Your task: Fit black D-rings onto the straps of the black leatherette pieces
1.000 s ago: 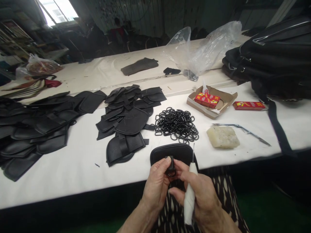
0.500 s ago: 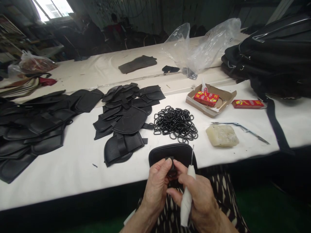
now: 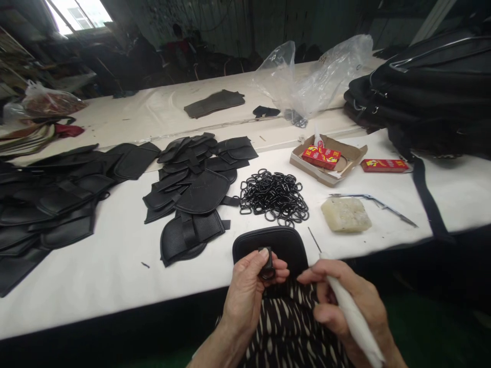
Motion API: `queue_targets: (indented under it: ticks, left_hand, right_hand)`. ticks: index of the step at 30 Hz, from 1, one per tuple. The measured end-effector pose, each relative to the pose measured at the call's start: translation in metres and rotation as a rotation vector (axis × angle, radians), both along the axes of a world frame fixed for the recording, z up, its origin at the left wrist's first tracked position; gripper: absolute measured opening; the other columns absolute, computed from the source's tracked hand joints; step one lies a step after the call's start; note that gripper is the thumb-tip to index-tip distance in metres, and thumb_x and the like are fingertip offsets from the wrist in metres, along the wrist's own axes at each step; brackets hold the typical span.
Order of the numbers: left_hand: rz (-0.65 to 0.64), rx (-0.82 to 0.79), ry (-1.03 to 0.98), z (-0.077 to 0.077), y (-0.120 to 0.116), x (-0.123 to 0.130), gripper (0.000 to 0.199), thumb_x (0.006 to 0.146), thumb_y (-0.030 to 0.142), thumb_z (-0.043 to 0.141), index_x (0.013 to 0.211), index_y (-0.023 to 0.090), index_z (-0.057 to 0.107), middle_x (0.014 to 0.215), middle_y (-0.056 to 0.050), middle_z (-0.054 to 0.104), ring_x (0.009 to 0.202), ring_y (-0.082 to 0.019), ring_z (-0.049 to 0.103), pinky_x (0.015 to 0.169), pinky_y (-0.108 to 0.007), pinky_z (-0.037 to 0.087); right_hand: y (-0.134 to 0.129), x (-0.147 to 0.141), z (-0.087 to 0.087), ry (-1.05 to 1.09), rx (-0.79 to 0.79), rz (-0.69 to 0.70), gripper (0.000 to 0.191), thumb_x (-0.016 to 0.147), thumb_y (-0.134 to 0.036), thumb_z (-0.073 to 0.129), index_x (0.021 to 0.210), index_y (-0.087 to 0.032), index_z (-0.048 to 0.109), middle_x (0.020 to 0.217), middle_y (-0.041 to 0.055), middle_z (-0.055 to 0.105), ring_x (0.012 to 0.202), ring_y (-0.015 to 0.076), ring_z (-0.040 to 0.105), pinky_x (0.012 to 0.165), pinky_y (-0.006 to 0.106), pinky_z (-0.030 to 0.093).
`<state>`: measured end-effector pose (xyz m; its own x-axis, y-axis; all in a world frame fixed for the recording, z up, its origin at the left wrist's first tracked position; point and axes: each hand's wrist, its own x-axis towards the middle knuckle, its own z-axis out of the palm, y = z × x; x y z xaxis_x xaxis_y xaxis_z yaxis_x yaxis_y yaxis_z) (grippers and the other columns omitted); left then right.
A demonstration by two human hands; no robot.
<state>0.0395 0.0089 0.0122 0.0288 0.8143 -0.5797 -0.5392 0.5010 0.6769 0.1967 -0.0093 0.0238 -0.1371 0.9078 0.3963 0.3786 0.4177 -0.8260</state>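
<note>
Two red boxes (image 3: 321, 157), one cardboard tray (image 3: 334, 177), one pale block (image 3: 346, 215), one awl (image 3: 351, 309); black rings (image 3: 273, 197) too many to count.

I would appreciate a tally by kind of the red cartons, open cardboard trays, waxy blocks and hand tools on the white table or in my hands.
Red-and-yellow cartons: 2
Open brown cardboard tray: 1
Pale yellow waxy block: 1
Hand tools, namely silver metal tool and white-handled pointed tool: 2
Total: 6
</note>
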Motion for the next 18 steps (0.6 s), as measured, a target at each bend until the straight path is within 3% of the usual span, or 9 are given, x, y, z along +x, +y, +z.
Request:
queue_targets:
  ticks: [2,4,6,8,13,18]
  left_hand:
    - [0.010,-0.016,0.004,0.001,0.002,0.000,0.023,0.078,0.031,0.062,0.076,0.008,0.064,0.068,-0.010,0.069,0.060,-0.016,0.064,0.060,-0.025,0.050]
    - [0.019,-0.023,0.001,0.002,0.005,0.000,0.022,0.078,0.030,0.062,0.076,0.008,0.065,0.069,-0.011,0.069,0.060,-0.017,0.064,0.060,-0.026,0.051]
    - [0.036,-0.031,-0.007,0.002,0.010,-0.001,0.020,0.078,0.027,0.062,0.077,0.007,0.065,0.070,-0.011,0.069,0.061,-0.017,0.065,0.060,-0.026,0.052]
    - [0.053,-0.044,-0.018,0.002,0.015,-0.001,0.017,0.078,0.024,0.061,0.077,0.007,0.065,0.070,-0.011,0.070,0.061,-0.018,0.065,0.061,-0.026,0.053]
    - [0.098,-0.111,0.001,0.001,0.024,-0.003,0.013,0.082,0.013,0.054,0.078,0.007,0.066,0.069,-0.012,0.070,0.060,-0.017,0.066,0.060,-0.027,0.056]
    - [0.120,-0.186,0.051,0.007,0.027,-0.003,0.017,0.084,0.007,0.050,0.076,0.008,0.064,0.066,-0.010,0.069,0.056,-0.016,0.066,0.056,-0.025,0.056]
  right_hand:
    - [0.000,0.018,0.001,-0.031,-0.038,-0.057,0.050,0.081,-0.062,0.043,0.108,-0.021,0.054,0.064,0.0006,0.061,0.042,0.0109,0.049,0.040,0.022,0.044]
    - [0.001,0.033,0.004,-0.111,0.008,-0.125,0.054,0.081,-0.063,0.044,0.111,-0.020,0.057,0.075,0.0047,0.064,0.058,0.0163,0.060,0.053,0.025,0.050]
    - [0.003,0.042,0.008,-0.154,0.067,-0.221,0.049,0.082,-0.058,0.047,0.109,-0.020,0.061,0.091,0.0082,0.066,0.079,0.0227,0.063,0.066,0.029,0.052]
    - [0.006,0.046,0.014,-0.137,0.059,-0.344,0.035,0.085,-0.048,0.049,0.102,-0.021,0.063,0.097,0.0072,0.066,0.087,0.0233,0.063,0.071,0.028,0.051]
    - [0.014,0.050,0.022,-0.093,-0.079,-0.644,0.017,0.084,-0.037,0.052,0.083,-0.022,0.060,0.062,-0.0030,0.059,0.053,0.0121,0.056,0.049,0.018,0.045]
    - [0.026,0.059,0.016,-0.106,-0.078,-0.698,0.016,0.081,-0.035,0.058,0.073,-0.021,0.058,0.056,-0.0051,0.055,0.049,0.0095,0.049,0.048,0.017,0.041]
